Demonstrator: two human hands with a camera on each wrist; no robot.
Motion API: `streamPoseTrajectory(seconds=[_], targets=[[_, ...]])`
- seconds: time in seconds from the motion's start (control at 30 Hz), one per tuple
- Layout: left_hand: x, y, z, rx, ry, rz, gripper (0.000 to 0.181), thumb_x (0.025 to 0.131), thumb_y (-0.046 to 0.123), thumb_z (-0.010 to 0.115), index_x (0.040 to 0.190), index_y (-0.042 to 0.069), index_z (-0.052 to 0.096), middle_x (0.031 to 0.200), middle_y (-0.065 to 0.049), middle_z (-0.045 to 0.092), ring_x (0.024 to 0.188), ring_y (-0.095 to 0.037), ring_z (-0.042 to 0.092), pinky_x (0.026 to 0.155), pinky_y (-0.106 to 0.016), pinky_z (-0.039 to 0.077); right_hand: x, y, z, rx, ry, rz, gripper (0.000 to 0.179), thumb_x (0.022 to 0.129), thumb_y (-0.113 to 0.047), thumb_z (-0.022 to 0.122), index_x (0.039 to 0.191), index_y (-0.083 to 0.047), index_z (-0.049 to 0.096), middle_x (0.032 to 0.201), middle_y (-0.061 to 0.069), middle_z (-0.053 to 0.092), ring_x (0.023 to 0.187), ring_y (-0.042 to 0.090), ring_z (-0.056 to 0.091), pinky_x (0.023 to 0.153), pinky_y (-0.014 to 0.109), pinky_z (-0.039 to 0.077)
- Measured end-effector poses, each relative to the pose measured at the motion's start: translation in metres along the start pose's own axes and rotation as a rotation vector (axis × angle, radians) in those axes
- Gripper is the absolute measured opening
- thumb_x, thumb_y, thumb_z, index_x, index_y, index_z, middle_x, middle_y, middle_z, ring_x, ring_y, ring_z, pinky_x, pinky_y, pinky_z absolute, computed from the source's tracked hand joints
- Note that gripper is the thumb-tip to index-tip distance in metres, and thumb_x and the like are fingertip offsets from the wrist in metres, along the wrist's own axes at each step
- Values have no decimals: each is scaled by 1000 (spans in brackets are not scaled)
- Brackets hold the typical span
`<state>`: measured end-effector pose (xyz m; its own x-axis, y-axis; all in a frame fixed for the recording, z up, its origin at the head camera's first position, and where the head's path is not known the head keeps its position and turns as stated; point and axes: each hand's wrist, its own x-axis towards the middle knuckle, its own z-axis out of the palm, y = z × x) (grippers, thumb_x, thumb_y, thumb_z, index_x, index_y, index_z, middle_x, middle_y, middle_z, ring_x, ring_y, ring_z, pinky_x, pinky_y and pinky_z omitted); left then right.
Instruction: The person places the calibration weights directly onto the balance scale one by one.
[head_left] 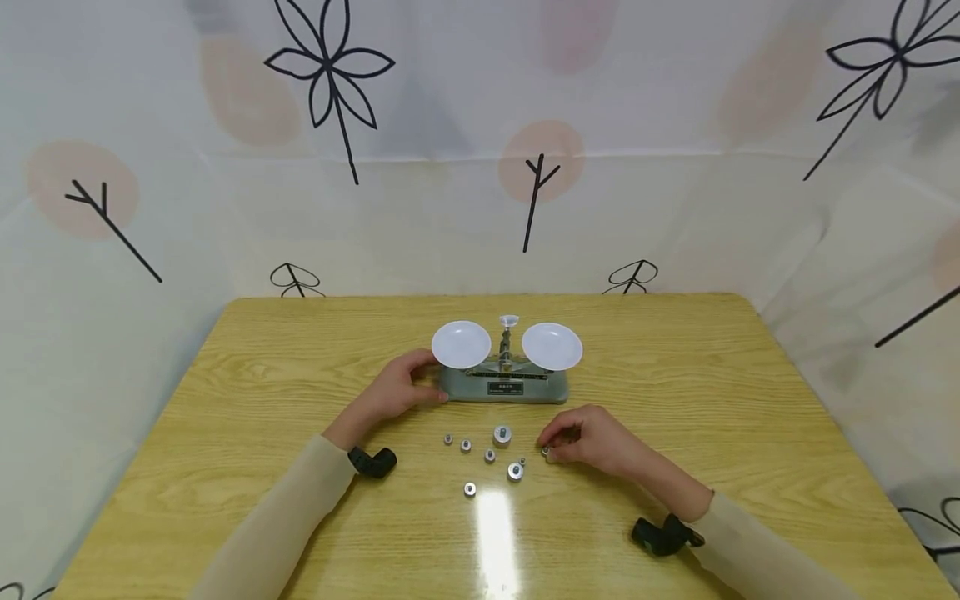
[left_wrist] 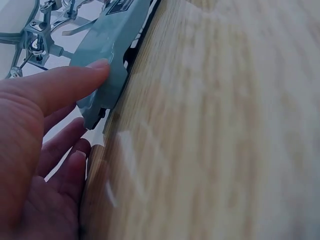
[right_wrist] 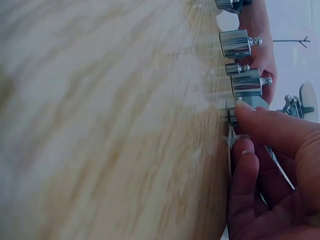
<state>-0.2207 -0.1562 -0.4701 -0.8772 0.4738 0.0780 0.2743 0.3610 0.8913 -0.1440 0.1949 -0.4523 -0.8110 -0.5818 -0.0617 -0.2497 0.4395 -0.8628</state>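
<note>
A small two-pan balance scale (head_left: 504, 387) with a grey-green base stands on the table, its two white pans (head_left: 552, 347) side by side on top. My left hand (head_left: 397, 387) holds the left end of that base, thumb on the front face and fingers round toward the back. In the left wrist view the thumb (left_wrist: 75, 82) lies against the base. My right hand (head_left: 596, 440) pinches a small metal weight (head_left: 546, 451) between thumb and fingers, low at the tabletop; the fingers hide part of it in the right wrist view.
Several metal weights of different sizes stand in front of the scale, among them a large one (head_left: 502, 435), a medium one (head_left: 515, 472) and a small one (head_left: 469, 489). The wooden table (head_left: 300, 333) ends at a patterned cloth (head_left: 435, 225) behind.
</note>
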Motion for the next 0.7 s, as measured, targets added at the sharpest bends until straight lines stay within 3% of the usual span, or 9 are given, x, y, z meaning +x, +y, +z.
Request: streamPoseTrajectory(seconds=[0.27, 0.53, 0.7], targets=[[4, -2, 1, -32, -19, 37, 60, 78, 2, 84, 132, 4, 60, 131, -11, 58, 122, -27, 54, 102, -46, 43, 2, 1, 0, -30, -9, -20, 11, 83, -8, 80, 93, -13, 78, 93, -4, 72, 78, 9, 59, 69, 26, 50], [7, -2, 3, -33, -47, 57, 69, 75, -1, 85, 137, 3, 55, 135, -11, 56, 126, -26, 50, 107, -44, 39, 2, 2, 2, -34, -20, -23, 11, 82, -10, 81, 91, -15, 77, 90, -6, 70, 76, 9, 58, 69, 25, 49], [7, 1, 3, -32, -54, 43, 70, 75, -1, 85, 138, 4, 55, 136, -10, 56, 127, -26, 50, 108, -45, 38, 0, 2, 3, -36, -17, -69, 10, 82, -9, 81, 90, -12, 77, 88, -5, 70, 74, 8, 57, 67, 25, 49]])
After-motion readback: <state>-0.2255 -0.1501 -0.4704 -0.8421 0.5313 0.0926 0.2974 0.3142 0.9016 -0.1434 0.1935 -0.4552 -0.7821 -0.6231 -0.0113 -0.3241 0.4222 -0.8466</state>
